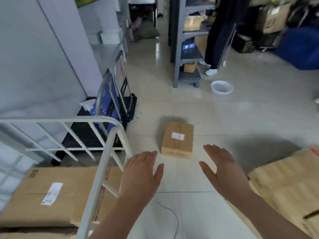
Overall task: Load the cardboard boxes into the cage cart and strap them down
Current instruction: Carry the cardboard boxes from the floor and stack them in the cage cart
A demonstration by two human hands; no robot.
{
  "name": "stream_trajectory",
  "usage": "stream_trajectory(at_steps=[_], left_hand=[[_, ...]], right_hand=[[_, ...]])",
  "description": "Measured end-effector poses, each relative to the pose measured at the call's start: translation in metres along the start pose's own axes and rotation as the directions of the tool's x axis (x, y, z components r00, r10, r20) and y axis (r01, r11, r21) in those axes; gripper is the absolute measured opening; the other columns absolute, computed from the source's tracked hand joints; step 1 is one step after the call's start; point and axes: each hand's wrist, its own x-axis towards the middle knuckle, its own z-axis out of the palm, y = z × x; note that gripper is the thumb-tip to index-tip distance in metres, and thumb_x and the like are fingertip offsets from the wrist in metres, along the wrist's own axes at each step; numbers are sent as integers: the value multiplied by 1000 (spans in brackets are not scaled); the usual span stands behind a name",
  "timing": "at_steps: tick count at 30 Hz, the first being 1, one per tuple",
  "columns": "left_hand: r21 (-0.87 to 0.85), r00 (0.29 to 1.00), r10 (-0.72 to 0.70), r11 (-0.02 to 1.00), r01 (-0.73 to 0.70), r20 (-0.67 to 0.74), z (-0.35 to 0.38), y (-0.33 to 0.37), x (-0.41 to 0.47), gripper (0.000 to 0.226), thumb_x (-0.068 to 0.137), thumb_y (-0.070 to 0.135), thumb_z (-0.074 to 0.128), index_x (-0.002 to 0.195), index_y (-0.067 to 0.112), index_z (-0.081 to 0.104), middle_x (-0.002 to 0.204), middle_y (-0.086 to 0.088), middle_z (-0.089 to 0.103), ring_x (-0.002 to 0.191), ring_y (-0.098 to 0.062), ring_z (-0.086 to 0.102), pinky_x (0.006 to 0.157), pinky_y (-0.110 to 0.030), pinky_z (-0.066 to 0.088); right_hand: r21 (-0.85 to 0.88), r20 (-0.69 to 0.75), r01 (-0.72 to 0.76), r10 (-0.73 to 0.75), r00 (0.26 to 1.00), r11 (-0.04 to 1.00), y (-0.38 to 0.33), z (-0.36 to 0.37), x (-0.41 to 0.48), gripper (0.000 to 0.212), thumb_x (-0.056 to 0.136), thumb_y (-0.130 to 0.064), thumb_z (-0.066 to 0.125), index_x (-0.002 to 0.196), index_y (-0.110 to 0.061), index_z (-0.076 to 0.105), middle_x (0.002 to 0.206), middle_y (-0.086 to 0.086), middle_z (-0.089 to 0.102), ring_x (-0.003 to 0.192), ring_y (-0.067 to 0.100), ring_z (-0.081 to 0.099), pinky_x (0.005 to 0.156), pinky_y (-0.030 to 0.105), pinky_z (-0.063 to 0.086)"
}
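Observation:
A small cardboard box [177,139] with a white label lies on the tiled floor ahead of me. Both hands are stretched out toward it, palms facing each other. My left hand [143,171] is open, just short of the box's near left corner. My right hand [222,168] is open too, a little to the right of the box; neither touches it. The white cage cart [107,163] stands at the left. A large labelled cardboard box [51,194] lies inside it behind the bars.
Another big cardboard box [290,183] lies at the lower right. A folded blue and black hand trolley [110,104] leans by the wall behind the cart. A grey shelving unit [188,49], a standing person [222,31] and a white basin [221,87] are farther off.

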Motion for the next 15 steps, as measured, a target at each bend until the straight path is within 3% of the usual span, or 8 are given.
stream_trajectory(at_steps=[4,8,11,15], left_hand=[[-33,983,159,987,-157,91,38,90,12,50,96,50,34,142,29,40,135,13,50,123,-10,45,104,-24,28],[-14,940,306,951,-307,152,87,187,21,49,96,50,32,141,31,39,133,15,52,118,-8,48,100,-22,31],[-46,888,403,914,-403,220,126,261,23,49,96,49,33,139,29,42,130,15,54,116,-9,51,99,-23,35],[-129,836,484,875,-466,260,175,349,28,43,92,40,50,129,18,57,114,5,66,102,-18,61,90,-32,46]], right_hand=[[-2,-7,-211,211,978,978,90,-35,-49,43,85,-23,67,123,-6,60,121,9,64,113,32,58,94,42,48],[-34,-22,-352,351,936,935,182,-70,-105,45,86,-23,66,127,-8,58,127,7,60,118,31,54,101,43,44],[-46,-56,-459,456,888,887,244,-92,-144,45,83,-21,71,123,-4,61,121,12,64,114,33,58,97,46,46],[-23,-86,-575,572,816,818,321,-110,-188,43,82,-21,71,120,-4,63,119,11,65,112,33,59,96,47,48]])
